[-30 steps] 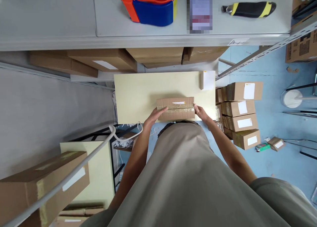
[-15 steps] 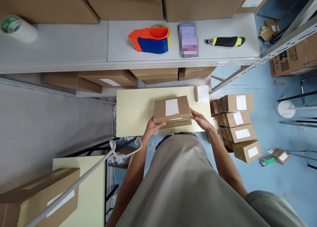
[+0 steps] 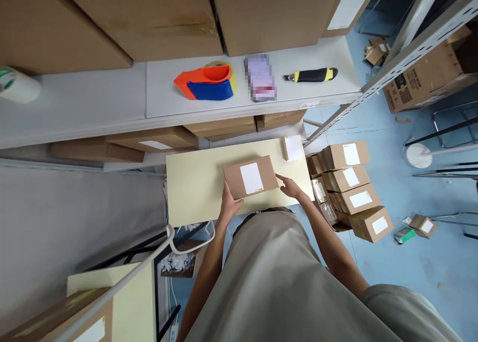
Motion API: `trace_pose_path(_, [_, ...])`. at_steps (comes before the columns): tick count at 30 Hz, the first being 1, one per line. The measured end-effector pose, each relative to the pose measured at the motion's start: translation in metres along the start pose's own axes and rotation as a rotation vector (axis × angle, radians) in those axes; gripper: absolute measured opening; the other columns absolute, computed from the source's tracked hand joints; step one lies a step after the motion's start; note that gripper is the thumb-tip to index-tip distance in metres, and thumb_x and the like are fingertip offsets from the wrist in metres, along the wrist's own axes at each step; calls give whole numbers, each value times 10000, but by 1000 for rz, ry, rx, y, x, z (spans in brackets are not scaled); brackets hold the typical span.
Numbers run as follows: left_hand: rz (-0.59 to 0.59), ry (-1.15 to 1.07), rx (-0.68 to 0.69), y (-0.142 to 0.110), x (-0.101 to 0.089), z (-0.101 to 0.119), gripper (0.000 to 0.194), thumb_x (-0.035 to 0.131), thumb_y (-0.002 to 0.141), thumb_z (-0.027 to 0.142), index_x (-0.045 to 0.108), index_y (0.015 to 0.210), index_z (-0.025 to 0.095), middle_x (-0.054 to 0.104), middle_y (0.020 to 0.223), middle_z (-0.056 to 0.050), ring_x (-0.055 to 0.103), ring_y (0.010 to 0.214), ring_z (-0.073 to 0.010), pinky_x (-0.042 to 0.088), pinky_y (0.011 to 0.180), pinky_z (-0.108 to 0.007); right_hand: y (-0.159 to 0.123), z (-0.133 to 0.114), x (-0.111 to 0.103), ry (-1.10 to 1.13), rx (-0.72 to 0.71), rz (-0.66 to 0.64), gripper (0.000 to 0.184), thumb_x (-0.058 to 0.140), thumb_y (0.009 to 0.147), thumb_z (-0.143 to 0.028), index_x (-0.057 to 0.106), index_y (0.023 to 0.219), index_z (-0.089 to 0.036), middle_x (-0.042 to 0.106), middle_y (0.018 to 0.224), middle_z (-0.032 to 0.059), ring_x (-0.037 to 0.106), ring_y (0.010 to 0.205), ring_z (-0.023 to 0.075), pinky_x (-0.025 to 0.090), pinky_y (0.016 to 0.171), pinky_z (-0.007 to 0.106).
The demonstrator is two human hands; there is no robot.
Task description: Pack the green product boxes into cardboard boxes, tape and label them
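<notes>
The small cardboard box (image 3: 251, 179) lay label-up on the pale table (image 3: 194, 187), between the hands. The left hand (image 3: 228, 205) cupped its near left corner; the right hand (image 3: 290, 186) touched its right end, fingers loosely spread. It looked light and stiff, best gripped by the two short ends.

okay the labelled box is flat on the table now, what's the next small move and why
Probably slide the box right, off toward the stack: its label faces up like theirs, and the left hand and right hand flank it.
</notes>
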State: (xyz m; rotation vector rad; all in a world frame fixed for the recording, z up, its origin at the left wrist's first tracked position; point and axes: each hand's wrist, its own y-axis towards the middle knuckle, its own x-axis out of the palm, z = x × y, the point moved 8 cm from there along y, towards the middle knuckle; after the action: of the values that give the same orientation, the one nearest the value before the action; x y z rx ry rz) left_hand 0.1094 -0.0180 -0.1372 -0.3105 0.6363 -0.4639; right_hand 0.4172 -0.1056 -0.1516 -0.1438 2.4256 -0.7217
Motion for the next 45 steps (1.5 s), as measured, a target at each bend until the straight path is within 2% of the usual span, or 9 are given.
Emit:
trace_pose_path(3, [79, 128, 76, 10, -3, 39, 1406, 949, 720, 404, 78, 1805, 199, 19, 1892, -216, 16, 1750, -463, 119, 1417, -606, 12, 1, -41, -209, -5, 104, 845, 548, 873, -50, 520, 1702, -207, 641, 1632, 111, 657, 1454, 327, 523, 1247, 471])
trace_pose_path(7, [29, 236, 212, 32, 17, 104, 1288, 913, 799, 429, 136, 1802, 205, -11, 1888, -231, -54, 1751, -449, 82, 1405, -651, 44, -1, -101, -402, -24, 265, 805, 585, 971, -122, 396, 1753, -141, 322, 1840, 141, 322, 1709, 329, 402, 1348, 522])
trace_pose_path(11, [-84, 247, 323, 50, 49, 156, 1146, 852, 876, 418, 193, 1797, 243, 28, 1895, -196, -19, 1756, -432, 132, 1402, -651, 88, 8, -130, -494, 16, 191, 984, 768, 925, -209, 290, 1779, -113, 174, 1875, 191, 196, 1744, 375, 358, 1360, 558])
trace_pose_path(15, [-184, 235, 412, 52, 80, 183, 1089, 823, 883, 362, 233, 1790, 238, 110, 1891, -184, -10, 1760, -407, 130, 1417, -621, 124, 17, -140, -522, 1, 82, 1114, 888, 861, -296, 280, 1783, -152, 177, 1872, 209, 220, 1734, 398, 369, 1350, 563])
trace_pose_path(22, [-262, 198, 409, 40, 109, 183, 1052, 793, 906, 379, 242, 1788, 222, 150, 1883, -193, 34, 1763, -375, 140, 1426, -614, 152, 18, -154, -603, 29, 76, 910, 876, 912, -270, 437, 1706, -194, 366, 1810, 210, 294, 1703, 373, 369, 1334, 552])
trace_pose_path(31, [-280, 181, 437, 38, 115, 181, 1025, 759, 935, 369, 218, 1794, 227, 147, 1883, -191, 23, 1761, -366, 153, 1423, -628, 160, 4, -153, -700, -12, 58, 863, 886, 855, -154, 526, 1638, -183, 427, 1773, 217, 319, 1696, 369, 343, 1338, 534])
trace_pose_path(35, [-291, 193, 439, 36, 123, 182, 1043, 764, 923, 353, 204, 1796, 244, 155, 1884, -177, 4, 1759, -361, 154, 1423, -632, 145, -6, -151, -750, -39, 120, 799, 829, 883, -123, 523, 1622, -131, 425, 1765, 243, 329, 1683, 371, 321, 1338, 529])
trace_pose_path(40, [-297, 186, 426, 32, 132, 179, 1077, 770, 905, 359, 183, 1803, 256, 165, 1885, -151, 25, 1756, -376, 157, 1428, -634, 111, -20, -152, -795, -102, 282, 427, 573, 1041, -133, 684, 1453, -129, 594, 1633, 223, 487, 1542, 354, 320, 1310, 520])
trace_pose_path(45, [-277, 158, 437, 40, 128, 182, 1162, 750, 897, 343, 48, 1809, 177, 175, 1869, -220, 33, 1752, -388, 170, 1423, -633, 64, -21, -152, -770, -98, 392, 402, 432, 1105, -157, 734, 1371, -153, 714, 1444, 199, 597, 1346, 363, 364, 1217, 496])
